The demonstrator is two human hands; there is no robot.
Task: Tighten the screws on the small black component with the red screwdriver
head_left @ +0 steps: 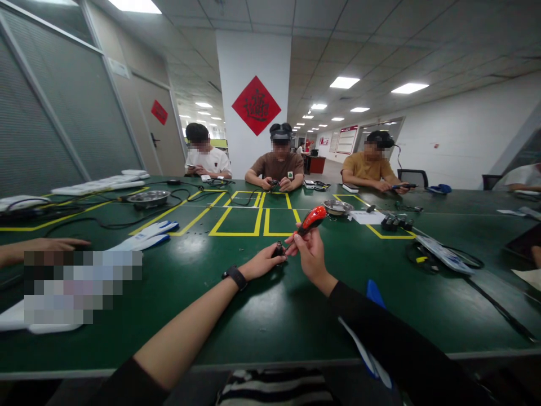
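In the middle of the head view, my right hand is closed around a screwdriver with a red and black handle. The handle tilts up to the right, and its shaft points down toward my left hand. My left hand, with a dark band on its wrist, pinches a small black part just above the table. The part's exact kind is too small to make out. Whether the screwdriver's tip touches it I cannot tell, since fingers cover that spot.
Yellow tape outlines mark the green table. A metal bowl stands beyond my hands, another metal bowl at left. Black blocks sit right. White-blue gloves lie left. Several people sit around the table; a co-worker's hand rests at left.
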